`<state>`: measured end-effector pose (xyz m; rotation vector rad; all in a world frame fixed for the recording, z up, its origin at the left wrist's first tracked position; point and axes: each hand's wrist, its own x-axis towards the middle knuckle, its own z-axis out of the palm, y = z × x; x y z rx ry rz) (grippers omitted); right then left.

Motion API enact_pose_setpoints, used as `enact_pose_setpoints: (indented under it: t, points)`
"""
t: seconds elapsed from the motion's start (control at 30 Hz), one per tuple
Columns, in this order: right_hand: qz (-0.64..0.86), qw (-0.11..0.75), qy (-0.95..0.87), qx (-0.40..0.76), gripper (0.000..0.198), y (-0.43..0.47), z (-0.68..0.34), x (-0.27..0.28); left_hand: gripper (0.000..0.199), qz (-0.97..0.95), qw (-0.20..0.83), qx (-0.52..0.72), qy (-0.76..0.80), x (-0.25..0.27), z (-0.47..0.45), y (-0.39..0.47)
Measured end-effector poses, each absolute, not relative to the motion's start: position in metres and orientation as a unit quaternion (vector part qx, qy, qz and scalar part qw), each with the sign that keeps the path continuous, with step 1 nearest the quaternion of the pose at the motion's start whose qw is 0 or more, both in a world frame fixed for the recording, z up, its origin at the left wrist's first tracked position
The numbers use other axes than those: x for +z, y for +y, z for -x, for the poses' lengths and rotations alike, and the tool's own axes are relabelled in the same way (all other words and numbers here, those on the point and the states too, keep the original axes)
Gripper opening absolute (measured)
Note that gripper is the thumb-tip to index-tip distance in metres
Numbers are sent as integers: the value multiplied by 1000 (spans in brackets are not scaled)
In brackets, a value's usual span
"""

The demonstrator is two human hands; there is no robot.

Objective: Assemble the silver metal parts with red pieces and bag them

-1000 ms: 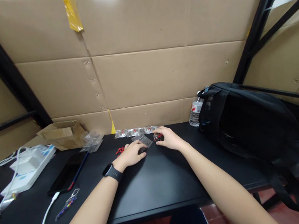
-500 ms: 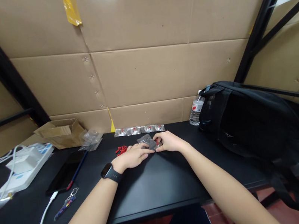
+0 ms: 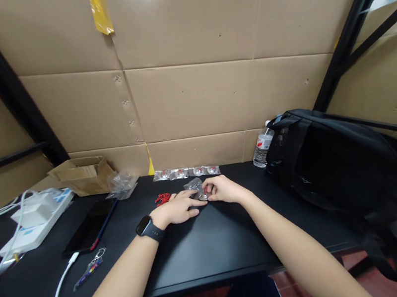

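Observation:
On the black table, my left hand (image 3: 178, 208), with a dark watch (image 3: 149, 228) on its wrist, has its fingers on a small clear plastic bag (image 3: 194, 185) and holds it down. From the other side my right hand (image 3: 224, 189) pinches a small round silvery piece (image 3: 204, 198) at the bag's near edge; a bit of red shows by its fingertips. Fingers partly cover the piece, so I cannot tell how far it lies inside. A bundle of red cords (image 3: 162, 199) lies just left of my left hand. Behind, several bagged round pieces (image 3: 180, 173) stand in a row.
Left: an open cardboard box (image 3: 84, 176), loose clear bags (image 3: 123, 184), a white power strip (image 3: 40, 221), a phone (image 3: 88, 227) on a white cable and a key ring (image 3: 90, 271). Right: a water bottle (image 3: 262, 148) and a black backpack (image 3: 336, 162). Cardboard wall (image 3: 191, 99) behind.
My right fingers have shifted slightly at the bag, and the silvery round piece shows more now. Less red cord is visible at them. My left hand stays almost in place.

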<state>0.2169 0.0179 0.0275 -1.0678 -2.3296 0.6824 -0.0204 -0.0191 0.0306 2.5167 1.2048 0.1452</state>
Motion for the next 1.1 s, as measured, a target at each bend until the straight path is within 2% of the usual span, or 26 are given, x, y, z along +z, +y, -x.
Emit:
enact_pose_setpoints:
  t: [0.23,0.33,0.53,0.8,0.93,1.03,1.1]
  points:
    - [480,261,-836,52,45,16,-206,25,45,-888,164,41,428,29,19,-20]
    - [497,257,-829,20,46,17,-200,23,44,-887,157,34,432,31,18,-22]
    - [514,249,-820,-32,36,23,-187,15,44,-888,144,29,436,32,17,-23]
    - [589,199,-782,-39,29,18,-183,20,49,-895,144,5,423,34,20,-22]
    - [604,209,-769,-39,28,16,-180,19,43,-903,115,39,413,34,18,-22]
    - [553,234,-800,-2,29,20,-185,18,28,-907,81,105,400,34,17,-20]
    - [462,251,-849,58,29,25,-195,19,26,-900,66,153,403,34,16,-17]
